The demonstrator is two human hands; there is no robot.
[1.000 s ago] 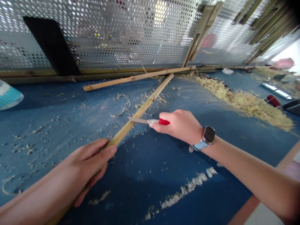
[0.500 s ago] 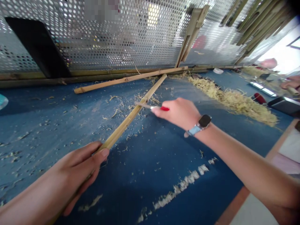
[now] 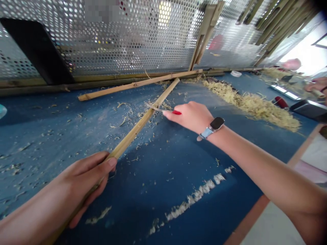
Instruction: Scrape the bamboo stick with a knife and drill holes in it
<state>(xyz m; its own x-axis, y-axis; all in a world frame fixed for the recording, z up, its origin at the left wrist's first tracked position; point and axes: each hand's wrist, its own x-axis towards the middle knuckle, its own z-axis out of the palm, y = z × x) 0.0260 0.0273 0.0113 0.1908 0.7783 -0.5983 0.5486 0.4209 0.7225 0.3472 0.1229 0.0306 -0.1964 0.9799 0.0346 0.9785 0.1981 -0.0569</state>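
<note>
Left hand: The person's left hand (image 3: 84,177), fingers curled and clenched, grasps a slim pale bamboo stick (image 3: 133,131) at the lower left of the frame.

Right hand: The person's right hand (image 3: 189,117), closed, grips a small red-handled knife (image 3: 176,112). A smartwatch with a pale blue strap (image 3: 213,126) sits on the wrist.

Blade: The narrow grey metal blade (image 3: 154,107) crosses the stick's upper half; whether it touches cannot be told.

Stick: It runs diagonally up from the left hand, its far tip just short of a second pale bamboo stick (image 3: 138,85) lying crosswise.

Surface: A worn blue-painted work surface (image 3: 178,160) is scattered with fine bamboo shavings, with a long heap of pale shavings (image 3: 250,105) to the right and a streak of whitish residue (image 3: 194,195) near the bottom.

Backdrop: A perforated metal sheet (image 3: 143,37) stands behind, with bamboo strips (image 3: 201,37) leaning against it.

Nearby: Another person's hand (image 3: 315,84) appears at the far right, slightly blurred.
</note>
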